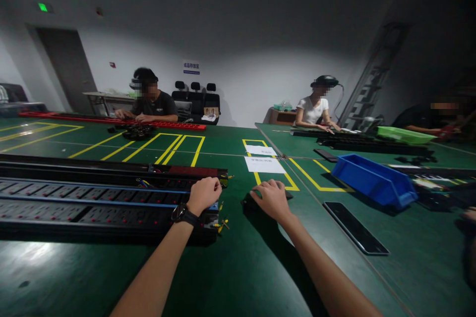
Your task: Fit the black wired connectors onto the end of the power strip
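My left hand [204, 195], with a dark watch [180, 212] on its wrist, is closed over the right end of a long black power strip [111, 215]. Its fingers curl away from me, so whatever is in them is hidden. Yellow-tipped wires [224, 225] stick out from the strip's end, just below that hand. To the right, my right hand [273, 199] is curved over a small black piece [252, 202] on the green table, thumb on its left side. The hand covers most of this piece, and its exact kind does not show.
White paper labels [265, 164] lie beyond my hands. On the right are a blue bin [375, 181], a phone-like black slab [355, 228] and a light green tray [405, 135]. Co-workers sit across the table, one behind a red rail [182, 125].
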Demonstrator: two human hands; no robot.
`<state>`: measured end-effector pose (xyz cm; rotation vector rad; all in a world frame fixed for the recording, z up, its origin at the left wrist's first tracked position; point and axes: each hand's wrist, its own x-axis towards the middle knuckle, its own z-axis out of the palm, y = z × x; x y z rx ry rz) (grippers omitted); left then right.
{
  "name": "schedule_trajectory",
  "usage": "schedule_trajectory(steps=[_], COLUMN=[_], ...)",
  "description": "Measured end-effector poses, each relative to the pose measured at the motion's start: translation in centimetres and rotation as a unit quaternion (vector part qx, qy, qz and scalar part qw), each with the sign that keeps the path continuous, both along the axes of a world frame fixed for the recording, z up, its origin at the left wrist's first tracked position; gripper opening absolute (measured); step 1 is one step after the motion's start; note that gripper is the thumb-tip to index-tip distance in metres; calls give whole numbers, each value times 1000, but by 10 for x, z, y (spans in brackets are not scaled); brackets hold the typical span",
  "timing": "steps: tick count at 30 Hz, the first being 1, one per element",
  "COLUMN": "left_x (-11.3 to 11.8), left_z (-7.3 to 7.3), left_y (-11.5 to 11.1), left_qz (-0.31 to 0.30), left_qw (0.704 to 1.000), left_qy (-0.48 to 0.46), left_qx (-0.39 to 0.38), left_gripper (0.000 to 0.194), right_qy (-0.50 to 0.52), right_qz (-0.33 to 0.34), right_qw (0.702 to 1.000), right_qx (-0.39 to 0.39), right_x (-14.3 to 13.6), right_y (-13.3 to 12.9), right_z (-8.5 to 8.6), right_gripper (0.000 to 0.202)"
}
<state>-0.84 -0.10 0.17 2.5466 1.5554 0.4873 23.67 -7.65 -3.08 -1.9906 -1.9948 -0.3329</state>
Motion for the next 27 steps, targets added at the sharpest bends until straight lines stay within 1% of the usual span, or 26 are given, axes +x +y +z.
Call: schedule_trajectory(steps=[4, 7, 10, 14, 19, 22, 27], left_x=[0, 1, 1, 1, 1, 1, 1], left_z=[-1, -3, -3, -2, 0, 0, 2], left_y=[0, 0, 0, 0, -1, -2, -2], left_qz=[4, 6, 8, 9, 7, 5, 2], left_qw=[1000, 1000, 1000, 1000, 1000, 1000, 1000], left_qy=[4, 7, 6, 6, 7, 10, 13], left_qx=[3, 9, 9, 5, 6, 8, 4], left_gripper=[22, 22, 23, 23, 24, 24, 26], right_qy=[3, 52, 104, 149, 182, 164, 157], right_qz=[24, 61, 74, 89, 135, 152, 168], right_qw=[999, 992, 983, 970, 954, 953, 952], right_qx=[-47, -95, -129, -167, -197, -204, -204], right_x=[-7, -6, -5, -4, -3, -4, -9], right_y=[-3, -5, -8, -11, -12, -14, -15], right_z=[6, 7, 6, 3, 0, 1, 6], right_gripper=[36, 46, 56, 66, 70, 67, 40])
